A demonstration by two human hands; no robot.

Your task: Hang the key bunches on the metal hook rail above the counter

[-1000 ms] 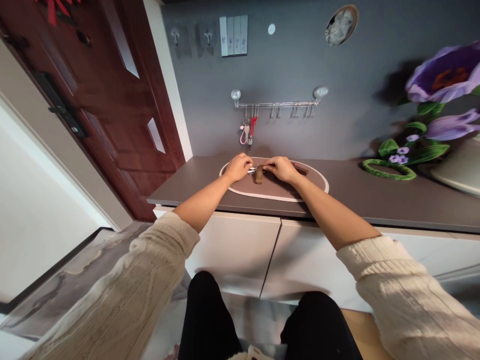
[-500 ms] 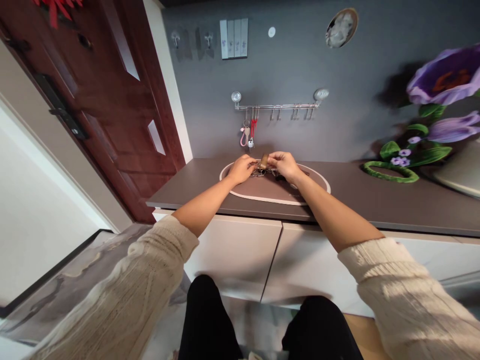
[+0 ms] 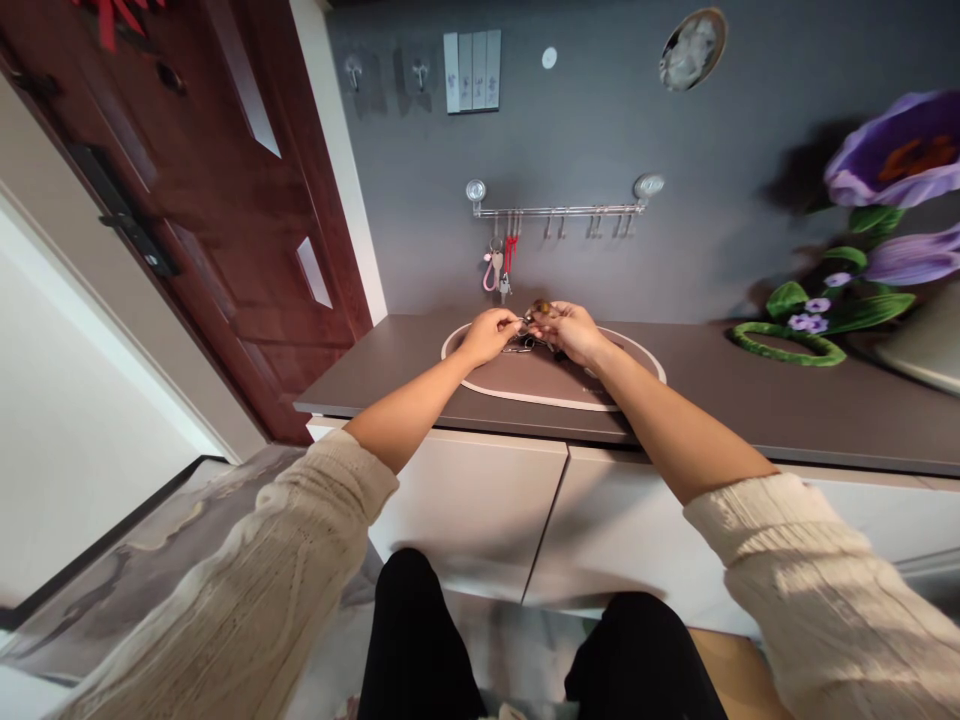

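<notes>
My left hand (image 3: 491,335) is closed in a pinch on a small metal key ring (image 3: 524,323) above the oval mat. Close beside it, my right hand (image 3: 571,332) is closed round a brown key fob (image 3: 541,308), which looks joined to that ring; the fingers partly hide both. Under the hands, dark and metallic keys (image 3: 517,346) lie on the brown mat (image 3: 540,390) with a pale rim, too small to make out singly.
Behind the hands, a clear hook rail (image 3: 559,211) on the grey wall bears keys (image 3: 495,265) with pink and red straps. Purple flowers (image 3: 892,160) with a green base stand right on the dark countertop (image 3: 712,400). A red-brown door (image 3: 247,250) is at left.
My left fingers have moved slightly right and up to the ring, meeting my right hand. The brown fob has tilted and risen a little in my right fingers.
</notes>
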